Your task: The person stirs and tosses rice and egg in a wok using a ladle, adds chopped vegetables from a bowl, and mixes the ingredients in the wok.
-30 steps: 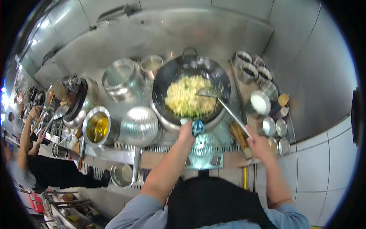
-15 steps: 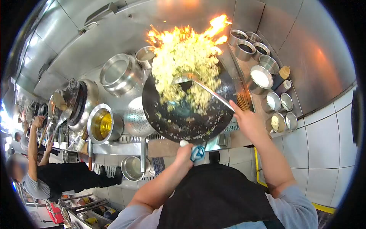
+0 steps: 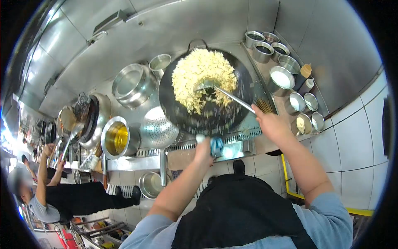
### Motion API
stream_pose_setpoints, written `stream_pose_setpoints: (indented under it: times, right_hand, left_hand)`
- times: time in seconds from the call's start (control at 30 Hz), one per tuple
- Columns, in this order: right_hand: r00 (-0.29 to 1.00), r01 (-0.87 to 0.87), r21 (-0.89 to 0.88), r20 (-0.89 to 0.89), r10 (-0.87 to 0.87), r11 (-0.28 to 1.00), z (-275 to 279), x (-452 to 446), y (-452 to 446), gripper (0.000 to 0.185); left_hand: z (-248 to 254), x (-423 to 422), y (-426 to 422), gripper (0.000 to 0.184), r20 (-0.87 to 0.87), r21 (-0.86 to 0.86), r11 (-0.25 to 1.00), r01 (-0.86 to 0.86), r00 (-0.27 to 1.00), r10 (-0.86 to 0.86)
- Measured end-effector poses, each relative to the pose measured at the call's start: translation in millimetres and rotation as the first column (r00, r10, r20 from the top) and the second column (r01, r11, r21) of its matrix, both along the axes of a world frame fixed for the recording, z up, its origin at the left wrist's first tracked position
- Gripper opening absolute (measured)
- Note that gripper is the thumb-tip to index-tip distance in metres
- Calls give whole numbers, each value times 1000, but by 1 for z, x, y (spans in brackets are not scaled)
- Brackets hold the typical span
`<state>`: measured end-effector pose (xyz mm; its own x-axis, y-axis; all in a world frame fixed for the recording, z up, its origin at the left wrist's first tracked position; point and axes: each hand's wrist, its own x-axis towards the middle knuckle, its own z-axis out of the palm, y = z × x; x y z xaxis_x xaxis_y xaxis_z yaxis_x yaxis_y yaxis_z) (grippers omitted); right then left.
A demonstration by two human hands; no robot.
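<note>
A large black wok [image 3: 245, 83] tilts over the stove, full of pale yellow, finely chopped food [image 3: 199, 66] that looks like fried rice. My left hand [image 3: 202, 151] is closed at the wok's near rim, with a blue-and-white cloth [image 3: 216, 147] wrapped there; the handle beneath is hidden. My right hand [image 3: 273, 125] grips the end of a long-handled metal ladle [image 3: 235, 98]. Its bowl sits partly buried in the food.
Left of the wok are a perforated strainer [image 3: 155, 129], an oil pot [image 3: 108, 139] and a stacked steel pot [image 3: 126, 85]. Seasoning cups, including one of white powder [image 3: 282, 79], line the right shelf beside a bamboo brush [image 3: 264, 105]. Another person [image 3: 54, 195] works at far left.
Flames behind the wok have gone out. The airborne food has dropped back into the wok, whose far loop handle now shows. The wok has shifted away from me.
</note>
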<state>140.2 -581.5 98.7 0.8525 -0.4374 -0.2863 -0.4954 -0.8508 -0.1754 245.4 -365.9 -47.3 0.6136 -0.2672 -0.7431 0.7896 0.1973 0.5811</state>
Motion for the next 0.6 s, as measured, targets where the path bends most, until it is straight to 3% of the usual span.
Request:
stream_pose_setpoints:
  times: [0.07, 0.13, 0.17, 0.2, 0.23, 0.27, 0.33, 0.4, 0.47, 0.53, 0.6]
  right_hand:
    - [1000, 11, -24, -16, -11, 1000, 15, -5, -1, 43]
    - [987, -137, 5, -78, 137, 991, 51, -33, -25, 44]
    - [978, -192, 101, -59, 199, 976, 51, -34, -40, 44]
    - [966, -245, 201, -38, 257, 948, 54, -30, -52, 45]
    - [978, -81, 232, -169, 122, 969, 84, -10, -24, 44]
    - [977, -84, 235, -171, 126, 968, 58, -3, -23, 44]
    - [989, -106, -19, 102, 107, 994, -16, 22, -27, 44]
    - [996, -50, -54, 72, 54, 997, -20, 23, -6, 44]
    - [1000, -11, -46, 16, 12, 999, 20, 8, 1, 43]
    - [989, -114, -9, -92, 113, 993, 61, -19, -12, 43]
    - [967, -208, 65, -136, 215, 976, 70, -27, -39, 43]
  left_hand:
    - [0, -23, 21, 24, -75, -58, 998, 18, 997, -22]
    - [49, -27, 16, 26, 26, -108, 993, 38, 999, -35]
    - [69, -14, 8, 21, -104, -64, 996, -63, 993, 56]
    - [99, 0, 0, 19, -48, -48, 998, -46, 998, 43]
    - [62, 35, -6, 21, 12, -194, 980, -41, 999, 44]
    - [68, 51, -19, 22, 19, -218, 975, -54, 998, 60]
    - [17, 59, -18, 19, 64, -223, 972, -68, 994, 84]
    - [-15, 26, 2, 24, 131, -63, 998, -10, 991, 18]
    - [-33, 3, 25, 24, -101, 18, 999, 42, 994, -40]
    - [38, -27, 26, 21, -28, -155, 987, 42, 999, -47]
    - [107, -15, 10, 19, -64, -175, 982, -77, 996, 66]
